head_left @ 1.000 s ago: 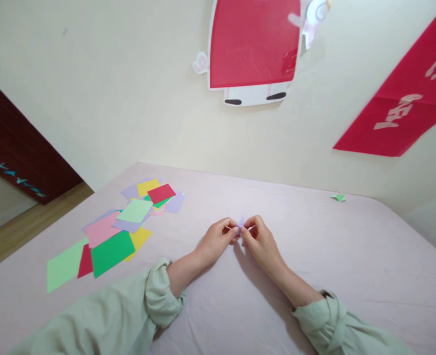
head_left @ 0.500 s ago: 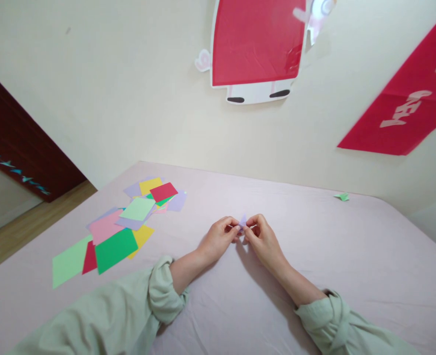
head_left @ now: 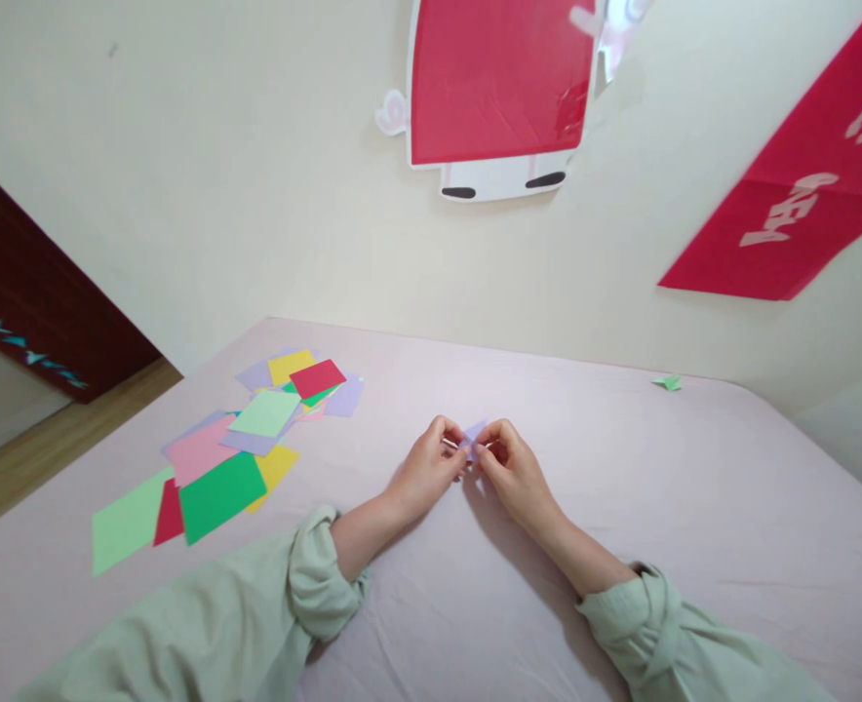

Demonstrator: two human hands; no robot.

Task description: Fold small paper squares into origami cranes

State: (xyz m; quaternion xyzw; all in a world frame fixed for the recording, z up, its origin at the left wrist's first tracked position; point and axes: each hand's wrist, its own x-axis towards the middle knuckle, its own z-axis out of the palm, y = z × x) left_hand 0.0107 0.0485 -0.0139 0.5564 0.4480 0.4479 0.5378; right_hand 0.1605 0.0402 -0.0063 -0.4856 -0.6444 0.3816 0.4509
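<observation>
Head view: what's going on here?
A person's left hand and right hand are pinching a small, light-purple folded paper piece between them, above a pale pink cloth-covered table. The fingers hide much of its shape. Overlapping flat rectangular sheets of coloured paper lie to the left, apart from the hands. A small light-green folded paper piece sits near the table's far edge, to the right.

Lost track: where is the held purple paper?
At the head view's centre, the purple paper is held between left hand and right hand, right of coloured sheets.
</observation>
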